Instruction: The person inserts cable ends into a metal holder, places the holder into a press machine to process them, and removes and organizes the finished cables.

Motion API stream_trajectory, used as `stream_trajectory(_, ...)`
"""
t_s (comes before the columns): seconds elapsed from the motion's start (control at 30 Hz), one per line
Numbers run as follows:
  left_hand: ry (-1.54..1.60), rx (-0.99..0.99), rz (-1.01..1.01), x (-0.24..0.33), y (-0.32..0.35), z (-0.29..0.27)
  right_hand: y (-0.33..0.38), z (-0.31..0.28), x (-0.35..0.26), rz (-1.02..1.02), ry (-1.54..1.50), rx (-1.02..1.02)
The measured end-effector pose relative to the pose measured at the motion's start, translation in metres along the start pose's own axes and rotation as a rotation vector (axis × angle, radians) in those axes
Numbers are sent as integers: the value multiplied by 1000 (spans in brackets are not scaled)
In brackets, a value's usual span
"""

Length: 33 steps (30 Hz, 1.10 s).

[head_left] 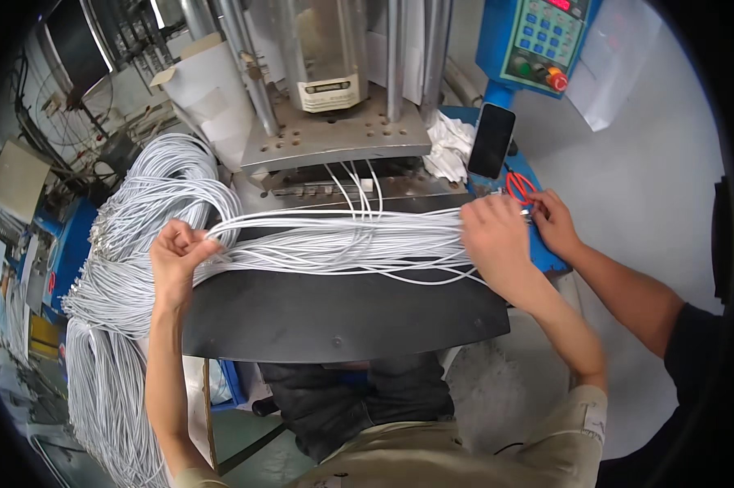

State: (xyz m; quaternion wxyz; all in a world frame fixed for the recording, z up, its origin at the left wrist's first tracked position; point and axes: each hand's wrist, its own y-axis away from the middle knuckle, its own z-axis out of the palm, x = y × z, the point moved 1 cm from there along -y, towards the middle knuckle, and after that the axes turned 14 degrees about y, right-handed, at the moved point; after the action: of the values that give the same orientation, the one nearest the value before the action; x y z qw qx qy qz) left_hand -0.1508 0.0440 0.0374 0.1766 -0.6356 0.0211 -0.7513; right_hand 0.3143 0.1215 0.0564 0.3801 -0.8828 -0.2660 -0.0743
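A long bundle of thin white cables (318,246) lies crosswise over a black work surface (342,313). My left hand (178,259) pinches several strands at the bundle's left end, thumb against fingers, raising them slightly. At the other end, my right hand (500,244) is palm down with fingers curled over the cables; its fingertips are partly hidden. A few loose cables (355,187) run from the bundle up to the slot beneath the machine's metal plate (334,146). Close beside my right hand is another person's hand (556,224), near the cable ends.
Big coils of white cable (159,187) are heaped at the left, and more hang (111,390) below. To the right stand a blue control box (538,41) with keypad, a phone (491,140), red-handled pliers or scissors (519,185) and a crumpled white cloth (450,146).
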Motion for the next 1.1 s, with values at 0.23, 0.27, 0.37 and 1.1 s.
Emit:
stream_trajectory(0.23,127,54,-53,8,15,-3,-21,1,6,-115,-65,107)
stream_trajectory(0.27,131,55,-54,15,22,7,-26,-8,13,-71,-98,50)
stream_trajectory(0.37,-427,-451,-75,54,49,65,-40,-24,23,14,-168,-55)
stream_trajectory(1.1,380,-240,-470,-15,103,140,-93,106,-42,-49,-665,-430)
